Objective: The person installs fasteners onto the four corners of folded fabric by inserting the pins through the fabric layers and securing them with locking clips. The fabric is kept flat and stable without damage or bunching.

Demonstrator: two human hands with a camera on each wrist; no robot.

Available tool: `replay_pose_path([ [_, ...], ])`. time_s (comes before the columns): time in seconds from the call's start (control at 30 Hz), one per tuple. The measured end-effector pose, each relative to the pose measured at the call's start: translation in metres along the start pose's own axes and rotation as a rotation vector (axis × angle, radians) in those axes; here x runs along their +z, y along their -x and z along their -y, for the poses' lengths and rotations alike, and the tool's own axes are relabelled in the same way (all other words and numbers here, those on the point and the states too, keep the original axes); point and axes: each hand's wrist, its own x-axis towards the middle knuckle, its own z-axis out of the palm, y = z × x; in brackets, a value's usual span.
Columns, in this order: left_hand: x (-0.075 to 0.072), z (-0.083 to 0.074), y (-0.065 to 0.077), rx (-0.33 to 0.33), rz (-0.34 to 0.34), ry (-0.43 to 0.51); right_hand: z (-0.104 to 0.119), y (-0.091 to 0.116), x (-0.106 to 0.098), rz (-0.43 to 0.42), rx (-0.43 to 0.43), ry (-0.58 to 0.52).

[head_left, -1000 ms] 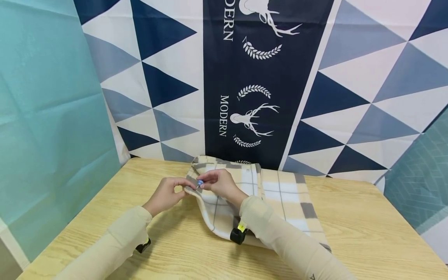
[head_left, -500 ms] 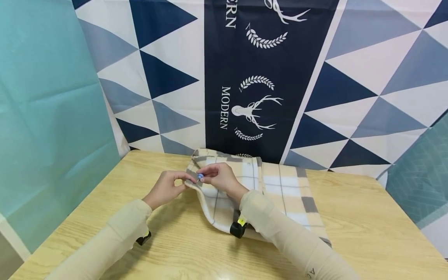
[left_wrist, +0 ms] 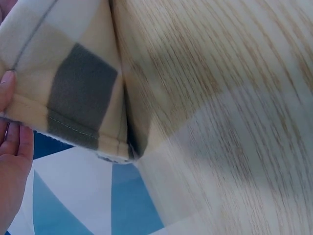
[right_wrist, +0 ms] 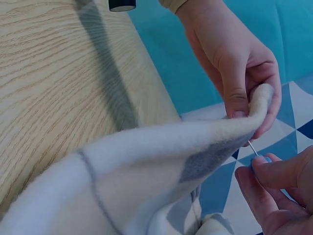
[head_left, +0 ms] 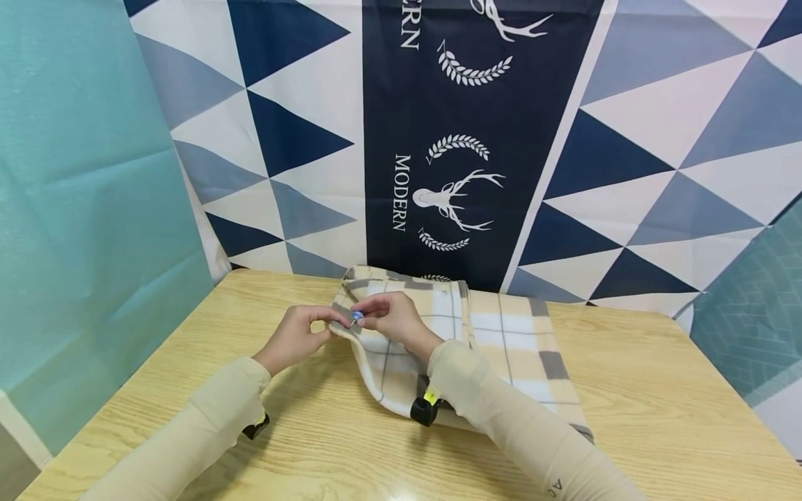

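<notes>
A folded plaid fleece blanket (head_left: 510, 337) in cream, white and grey lies on the table, its left corner raised off the wood. My left hand (head_left: 297, 339) pinches that corner between thumb and fingers; the right wrist view shows the thumb on top of the folded edge. Just to its right, my right hand (head_left: 395, 321) holds a blue-headed pin (head_left: 357, 316) between thumb and fingertips. The pin's thin metal shaft (right_wrist: 253, 147) points at the pinched edge, its tip right at the fabric by the left fingers. The blue head is partly hidden by the right fingers.
The wooden table (head_left: 651, 390) extends on both sides of the blanket. A patterned cloth (head_left: 451, 139) with triangles and deer heads hangs along its back edge, and a teal sheet (head_left: 88, 195) hangs at left. Small black devices (head_left: 425, 410) sit under both wrists.
The head view has tilted down slightly, so the whole scene sits higher in frame. Both hands keep their grips on the blanket corner and the pin with hardly any movement.
</notes>
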Motion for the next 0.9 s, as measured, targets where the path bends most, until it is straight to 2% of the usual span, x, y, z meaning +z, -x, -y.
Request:
replay_pose_path([
  [0.9, -0.0006, -0.0008, 0.0012, 0.002, 0.0, 0.005, 0.0017, 0.0039, 0.0023, -0.007, -0.011, 0.001],
])
